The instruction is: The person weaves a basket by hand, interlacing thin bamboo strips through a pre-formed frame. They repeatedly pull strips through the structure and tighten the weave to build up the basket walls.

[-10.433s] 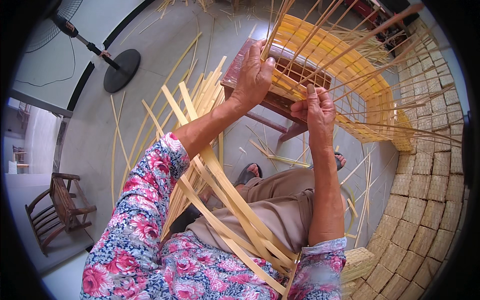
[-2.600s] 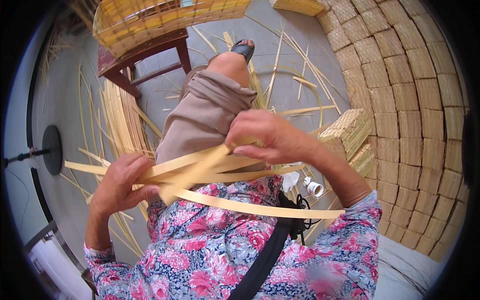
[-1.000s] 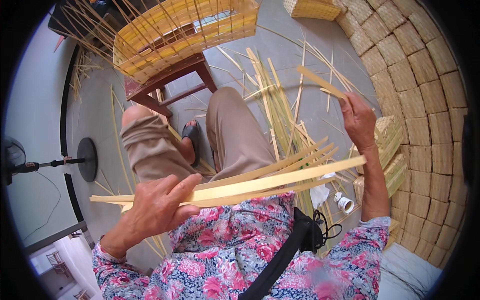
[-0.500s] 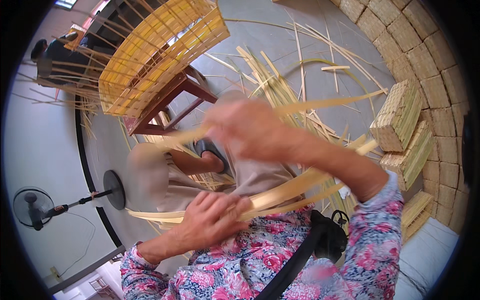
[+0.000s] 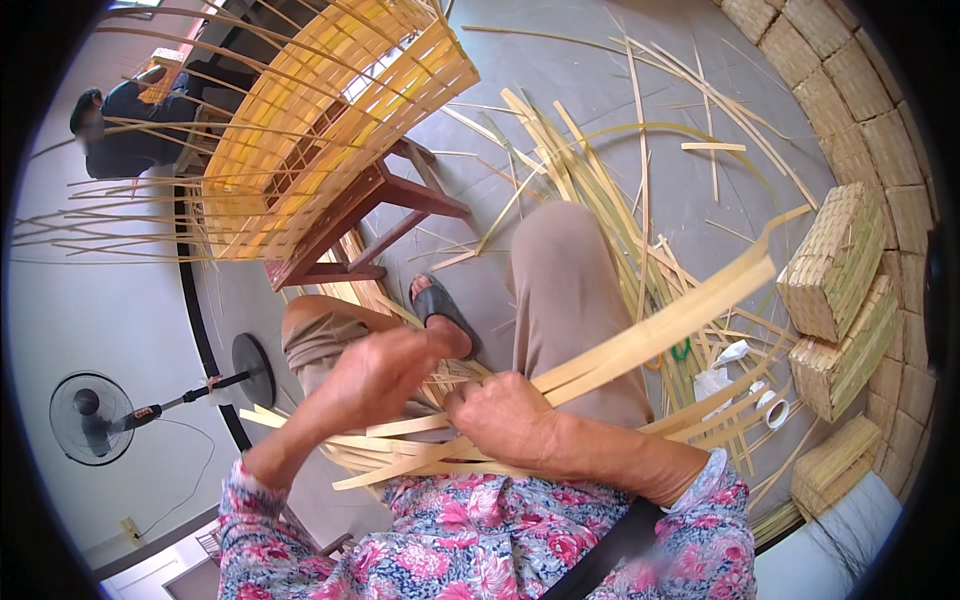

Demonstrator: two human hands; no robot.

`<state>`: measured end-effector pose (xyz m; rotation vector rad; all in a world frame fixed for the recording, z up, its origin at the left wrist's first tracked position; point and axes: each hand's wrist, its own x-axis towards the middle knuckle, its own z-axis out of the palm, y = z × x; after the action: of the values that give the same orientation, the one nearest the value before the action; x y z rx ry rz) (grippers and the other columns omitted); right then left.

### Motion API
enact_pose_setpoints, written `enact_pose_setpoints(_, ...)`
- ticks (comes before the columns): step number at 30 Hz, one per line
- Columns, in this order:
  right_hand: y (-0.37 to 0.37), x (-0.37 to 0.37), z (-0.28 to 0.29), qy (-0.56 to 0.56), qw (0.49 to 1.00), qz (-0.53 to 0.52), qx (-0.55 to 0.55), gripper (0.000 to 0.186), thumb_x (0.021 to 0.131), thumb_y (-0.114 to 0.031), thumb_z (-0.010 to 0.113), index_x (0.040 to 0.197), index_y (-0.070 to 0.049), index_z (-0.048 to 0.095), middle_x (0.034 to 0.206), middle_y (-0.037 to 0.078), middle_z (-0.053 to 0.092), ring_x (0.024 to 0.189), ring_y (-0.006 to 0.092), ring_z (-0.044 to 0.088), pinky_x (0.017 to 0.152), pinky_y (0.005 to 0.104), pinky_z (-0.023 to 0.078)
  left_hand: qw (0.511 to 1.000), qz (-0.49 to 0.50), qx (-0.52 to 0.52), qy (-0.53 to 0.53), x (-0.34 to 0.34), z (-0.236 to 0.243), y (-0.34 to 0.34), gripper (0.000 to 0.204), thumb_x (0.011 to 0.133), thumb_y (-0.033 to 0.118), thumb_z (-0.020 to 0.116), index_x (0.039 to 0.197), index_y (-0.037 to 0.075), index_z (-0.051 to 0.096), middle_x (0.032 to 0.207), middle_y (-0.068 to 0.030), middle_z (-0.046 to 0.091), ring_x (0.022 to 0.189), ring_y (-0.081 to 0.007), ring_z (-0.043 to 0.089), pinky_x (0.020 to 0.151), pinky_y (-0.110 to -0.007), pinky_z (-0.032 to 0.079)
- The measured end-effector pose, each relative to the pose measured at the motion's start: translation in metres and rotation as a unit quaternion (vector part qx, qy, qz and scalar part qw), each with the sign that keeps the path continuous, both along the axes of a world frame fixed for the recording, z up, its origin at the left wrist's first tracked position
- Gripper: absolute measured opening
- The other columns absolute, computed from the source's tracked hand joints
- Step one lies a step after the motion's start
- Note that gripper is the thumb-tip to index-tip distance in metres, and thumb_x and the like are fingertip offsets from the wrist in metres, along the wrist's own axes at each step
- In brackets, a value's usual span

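My right hand (image 5: pixel 502 418) is closed around pale bamboo strips (image 5: pixel 655 338) above my lap. They slant up to the right past my knee, and one has a curled far end. Just left of it, my left hand (image 5: pixel 378 378) is slightly blurred, its fingers bent together; whatever they grip is hidden. More flat strips (image 5: pixel 400 466) lie crossed over my lap beneath both hands, with ends sticking out at left and right.
A partly woven yellow basket (image 5: pixel 330 120) with long loose stakes rests on a red-brown stool (image 5: pixel 385 195). Cut strips (image 5: pixel 610 215) litter the floor. Woven boxes (image 5: pixel 835 260) stand at right, beside a tape roll (image 5: pixel 772 409). A fan (image 5: pixel 92 415) and a person (image 5: pixel 135 125) are at left.
My right hand has come down from above my knees to my lap. The left hand has risen off the lap strips toward my left knee. The strips now point up to the right.
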<state>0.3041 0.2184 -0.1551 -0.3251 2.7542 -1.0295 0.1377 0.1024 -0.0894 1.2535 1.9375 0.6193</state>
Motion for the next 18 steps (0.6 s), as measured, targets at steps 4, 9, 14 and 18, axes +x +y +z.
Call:
enact_pose_setpoints(4, 0.014, -0.016, 0.012, -0.002, 0.997, -0.049, -0.056, 0.014, 0.081, -0.014, 0.064, 0.093, -0.007, 0.061, 0.082, 0.012, 0.070, 0.073, 0.0266, 0.073, 0.061, 0.0388, 0.058, 0.999, 0.028, 0.013, -0.031, -0.053, -0.063, 0.072, 0.016, 0.095, 0.014, 0.060, 0.100, 0.000, 0.066, 0.082, -0.0176, 0.067, 0.080, -0.0378, 0.066, 0.070, -0.041, 0.051)
enact_pose_setpoints(9, 0.019, -0.019, 0.016, -0.009, 0.992, -0.056, -0.111, 0.016, 0.084, -0.015, 0.065, 0.095, -0.006, 0.057, 0.076, 0.009, 0.062, 0.068, 0.0274, 0.069, 0.059, 0.0391, 0.056, 1.000, 0.028, 0.004, 0.013, -0.092, -0.201, 0.128, 0.017, 0.090, 0.020, 0.061, 0.093, 0.004, 0.066, 0.086, -0.0196, 0.068, 0.082, -0.0402, 0.065, 0.071, -0.048, 0.049)
enact_pose_setpoints(14, 0.044, -0.033, 0.035, -0.097, 0.960, -0.055, -0.257, 0.027, 0.087, -0.016, 0.067, 0.110, -0.005, 0.058, 0.094, 0.012, 0.063, 0.094, 0.0289, 0.067, 0.078, 0.0387, 0.054, 0.996, -0.028, -0.059, 0.066, -0.105, -0.317, 0.177, 0.017, 0.088, 0.018, 0.060, 0.094, 0.005, 0.068, 0.091, -0.0202, 0.068, 0.090, -0.0421, 0.065, 0.078, -0.051, 0.051)
enact_pose_setpoints(18, 0.061, -0.035, 0.033, -0.076, 0.894, -0.117, -0.426, 0.041, 0.089, -0.018, 0.067, 0.126, -0.004, 0.055, 0.115, 0.017, 0.064, 0.108, 0.0338, 0.063, 0.093, 0.0422, 0.050, 0.995, 0.019, -0.069, 0.070, -0.105, -0.356, 0.204, 0.027, 0.089, 0.015, 0.058, 0.110, 0.003, 0.068, 0.112, -0.0221, 0.068, 0.106, -0.0426, 0.063, 0.092, -0.050, 0.050)
